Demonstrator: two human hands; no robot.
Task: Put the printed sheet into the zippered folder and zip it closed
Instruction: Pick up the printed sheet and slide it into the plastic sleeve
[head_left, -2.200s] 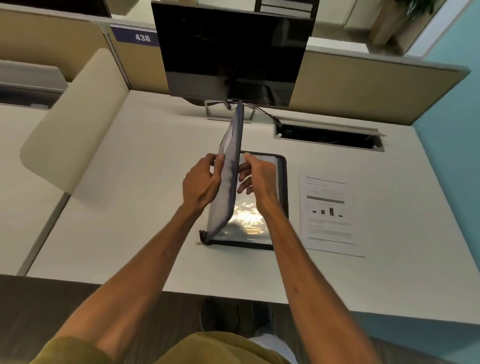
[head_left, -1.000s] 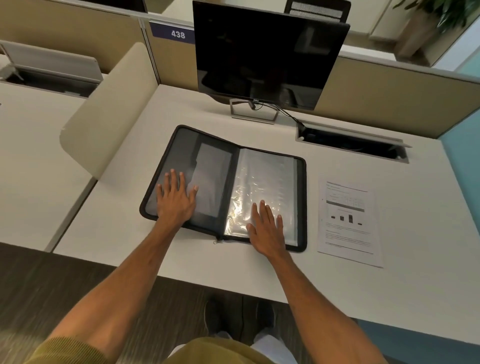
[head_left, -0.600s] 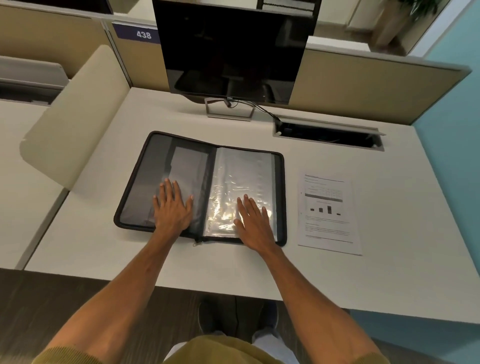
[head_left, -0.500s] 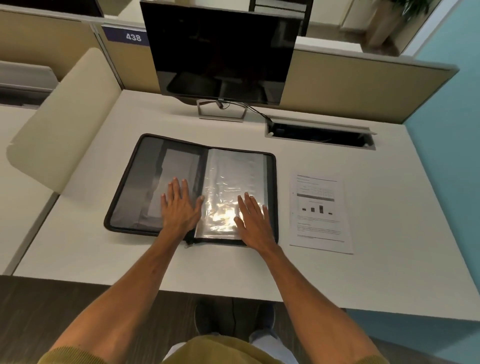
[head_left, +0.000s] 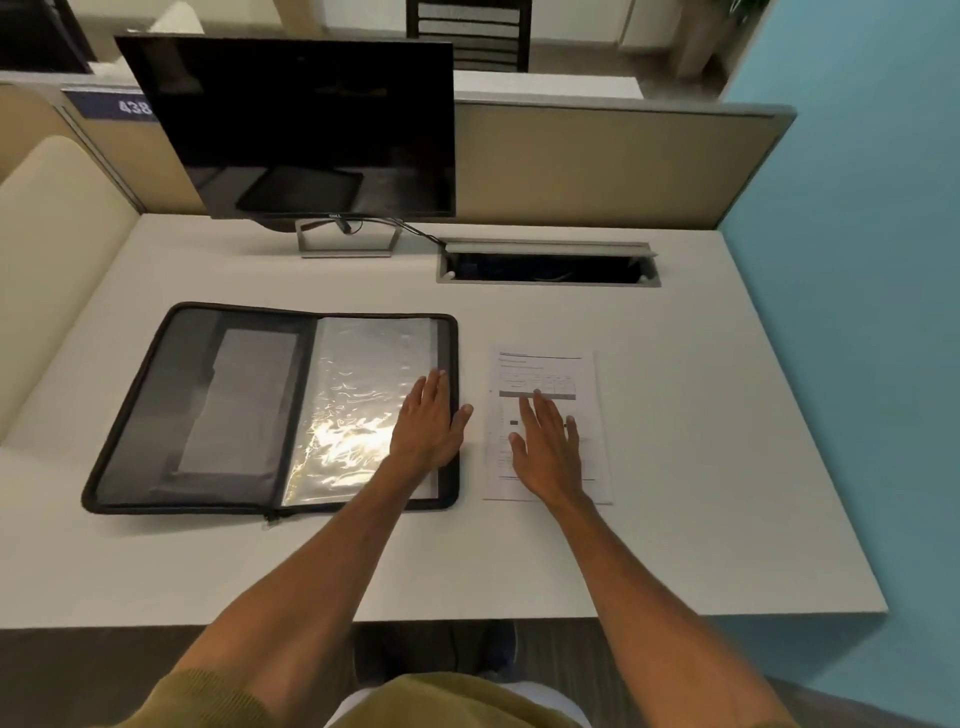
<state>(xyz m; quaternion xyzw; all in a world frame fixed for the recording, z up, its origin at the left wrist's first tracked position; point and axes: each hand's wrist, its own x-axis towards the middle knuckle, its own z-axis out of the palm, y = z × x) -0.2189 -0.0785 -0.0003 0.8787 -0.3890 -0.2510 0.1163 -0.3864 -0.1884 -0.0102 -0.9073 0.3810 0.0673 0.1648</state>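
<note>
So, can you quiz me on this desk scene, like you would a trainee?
1. True or false: the zippered folder lies open on the desk.
2. The right hand is over: A) the printed sheet B) a keyboard C) a mug.
3. Fill in: the left hand rests on the folder's ___ half (left or right).
Key: 1 true; 2 A; 3 right.

1. An office cubicle: tan partition panels (head_left: 597, 166) wall the far edge of a white surface (head_left: 675, 467).
2. A dark monitor (head_left: 311, 124) stands far left, near a cable hatch (head_left: 545, 262).
3. A number plate (head_left: 117, 106) reads 438.
</note>
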